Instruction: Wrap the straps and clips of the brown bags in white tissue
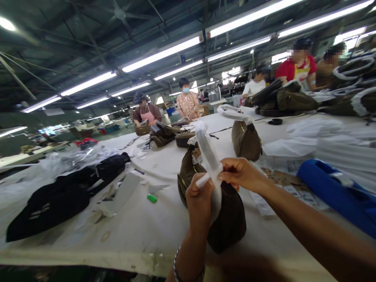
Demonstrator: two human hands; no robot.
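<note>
A brown bag (229, 223) with yellow zip edging lies on the table in front of me. White wrapping (207, 147) covers a strap that rises from it. My left hand (199, 196) is closed on a white strip of the wrapping, its end sticking out between thumb and fingers. Just to the right, my right hand (241, 172) pinches the edge of the same white wrapping. Behind stands a similar brown bag (246, 141), its strap wrapped in white too.
A black garment-like bundle (70, 192) lies at the left beside clear plastic. A green object (152, 198) sits nearer the middle. On the right are a blue object (331, 192) and white sheets (311, 137). Several people work across the table (164, 243).
</note>
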